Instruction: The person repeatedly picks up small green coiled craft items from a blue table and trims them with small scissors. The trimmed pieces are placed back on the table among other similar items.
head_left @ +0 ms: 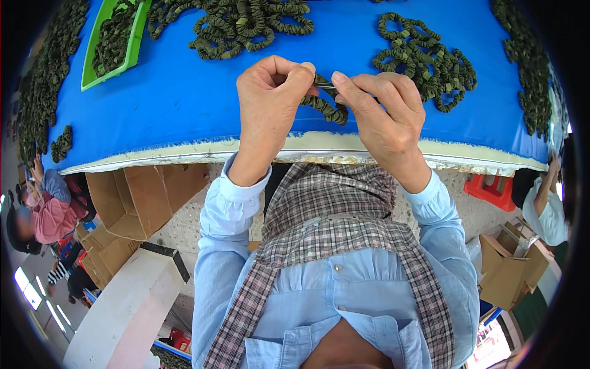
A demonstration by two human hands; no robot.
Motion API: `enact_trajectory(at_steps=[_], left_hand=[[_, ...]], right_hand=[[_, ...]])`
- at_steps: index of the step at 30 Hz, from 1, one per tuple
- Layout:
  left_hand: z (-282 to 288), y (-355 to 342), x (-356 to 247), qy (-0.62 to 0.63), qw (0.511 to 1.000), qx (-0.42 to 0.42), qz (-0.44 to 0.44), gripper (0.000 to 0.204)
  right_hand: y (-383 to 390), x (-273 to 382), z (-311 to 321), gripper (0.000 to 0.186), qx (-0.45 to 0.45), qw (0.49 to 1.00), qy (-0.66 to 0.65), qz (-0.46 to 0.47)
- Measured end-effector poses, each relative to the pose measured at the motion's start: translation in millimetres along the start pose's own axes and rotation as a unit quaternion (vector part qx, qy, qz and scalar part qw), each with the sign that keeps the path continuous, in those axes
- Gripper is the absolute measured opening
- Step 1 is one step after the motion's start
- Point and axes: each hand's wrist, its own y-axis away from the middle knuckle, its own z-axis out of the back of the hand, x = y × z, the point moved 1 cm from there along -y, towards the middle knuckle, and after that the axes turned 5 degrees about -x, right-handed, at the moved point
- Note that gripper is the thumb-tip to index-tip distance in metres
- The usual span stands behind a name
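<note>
2 hands: L hand (pixel 268 101) + R hand (pixel 382 114) fingers pinch green scrunchie (pixel 326 107) | over blue table (pixel 178 98) front edge

- One head-worn fisheye view looks steeply down, close over the person's chest.
- It faces the blue table (pixel 172 98) at the far side.

Light blue shirt with long sleeves (pixel 224 215), gathered cuffs at the wrists, small round buttons down the front, a flap chest pocket (left side), checked scarf (pixel 332 215) in grey, pink and white over shoulders
</note>
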Motion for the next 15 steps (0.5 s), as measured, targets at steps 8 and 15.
enact_trajectory(at_steps=[8,15], left_hand=[[1,1,-2,-0.007,1.0,0.003,0.021,0.014],[0,2,0,0.014,1.0,0.024,-0.003,0.018]], right_hand=[[-1,0,1,0.037,0.003,0.999,-0.022,-0.023],[-7,2,11,0.032,0.153,0.773,-0.348,-0.508]])
